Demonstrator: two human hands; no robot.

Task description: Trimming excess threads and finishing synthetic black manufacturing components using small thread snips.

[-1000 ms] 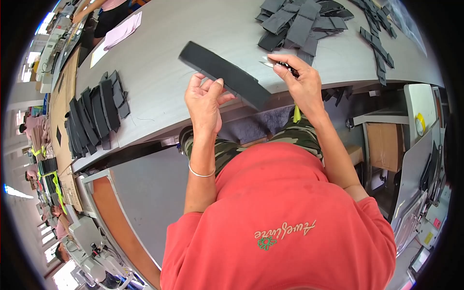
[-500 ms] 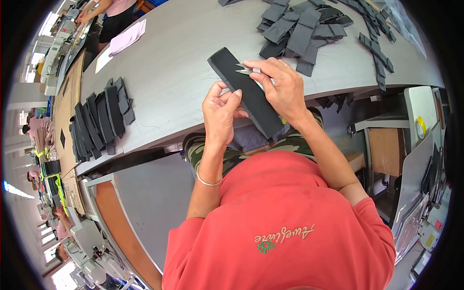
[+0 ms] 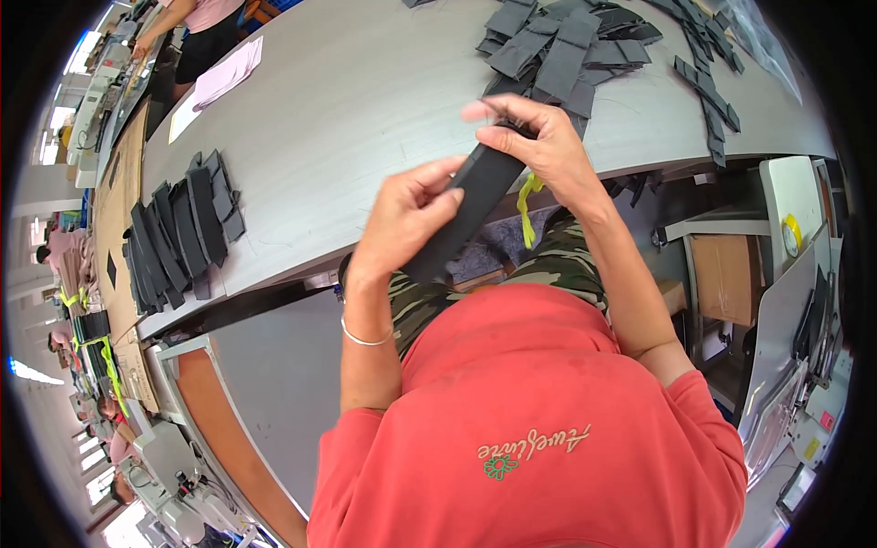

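Note:
A long black fabric strip [image 3: 475,206] slants between my two hands, over my lap at the table's edge. My left hand [image 3: 406,217] is closed on its left side, thumb on top. At the strip's upper end, my right hand [image 3: 559,153] pinches it between thumb and fingers; some fingertips are blurred. A yellow-green ribbon [image 3: 526,210] hangs below my right palm. The snips' blades seen before are hidden now, so I cannot tell how that hand holds them.
On the grey table [image 3: 320,137], a row of black strips [image 3: 183,228] lies at left. A heap of dark fabric pieces [image 3: 566,55] is at the far side, with more pieces [image 3: 705,96] to its right. Pink sheets [image 3: 228,73] lie far left. A cardboard box [image 3: 724,279] stands below right.
The strip has turned, its upper end now leaning right. My right hand has moved from the snips' work on its face to grip that end. The blades have gone from sight; the ribbon shows.

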